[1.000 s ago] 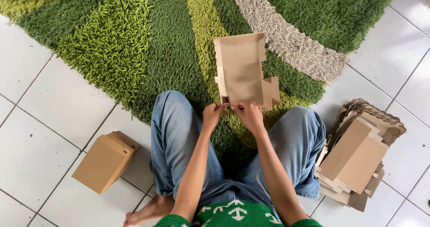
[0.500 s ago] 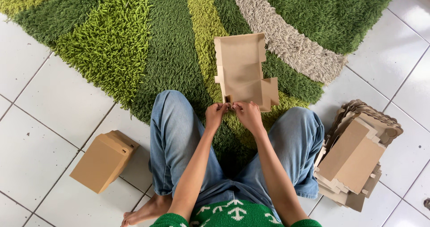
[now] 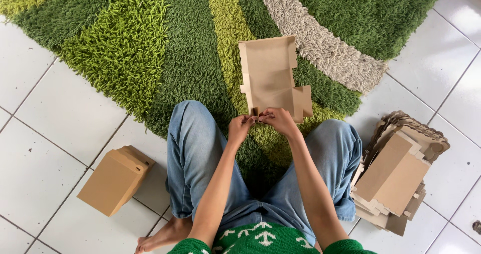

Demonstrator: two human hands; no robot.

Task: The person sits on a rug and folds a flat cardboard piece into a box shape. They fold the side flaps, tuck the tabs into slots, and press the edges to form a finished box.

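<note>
- Brown cardboard blank (image 3: 268,76) barely shifted on the green rug (image 3: 125,48) since a second ago.
- Left hand (image 3: 240,126) and right hand (image 3: 274,119) both stayed in a pinching grip on its near edge, so the fold was hardly further along.

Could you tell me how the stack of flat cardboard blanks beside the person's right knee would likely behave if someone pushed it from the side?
The stack of flat cardboard blanks already looks fanned and uneven, so a push would probably slide the upper sheets apart rather than shift it whole. It sits on smooth white tile, so the bottom may skid easily. The sheets look thin, likely light and slightly bendy.
</note>
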